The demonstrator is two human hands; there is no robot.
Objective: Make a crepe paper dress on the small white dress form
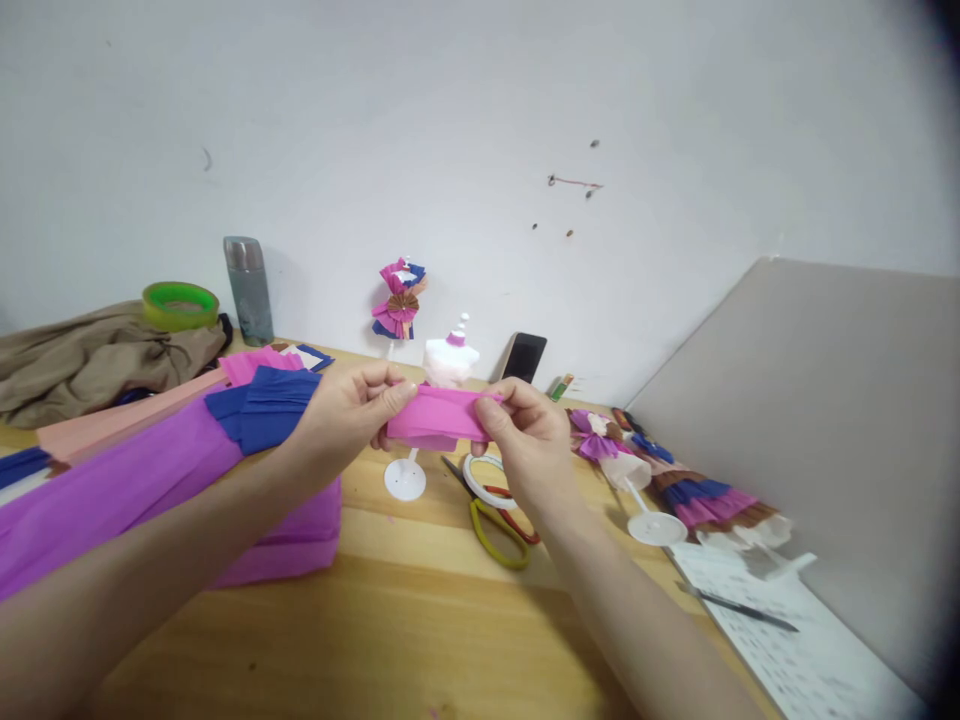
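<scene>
Pink paper strip [439, 420] held up over the bench [337, 650], just in front of a white dress form [451, 358]; contact with the form cannot be told. Left hand [364, 405] at 9 o'clock of the strip, fingers pinching its end, thumb on the near face; right hand [531, 435] at 3 o'clock, fingers pinching the opposite end likewise. Form's torso shows at 12 o'clock, its round base [405, 482] at 7. Scissors [501, 537], one handle yellow-green, at 5 o'clock, near a white ring [478, 490]. Farther out: dark phone [527, 355] leaning at the wall, 2 o'clock; decorated dress form [401, 302] at 11; grey bottle [251, 300] at 10. Blue pleated paper [274, 410] at 9 o'clock; purple paper [180, 465] toward 8. Green tape roll [180, 323] sits on brown cloth [97, 350], between 9 and 10. Pen [742, 608] lies on a white sheet [810, 625], 4 o'clock.
</scene>
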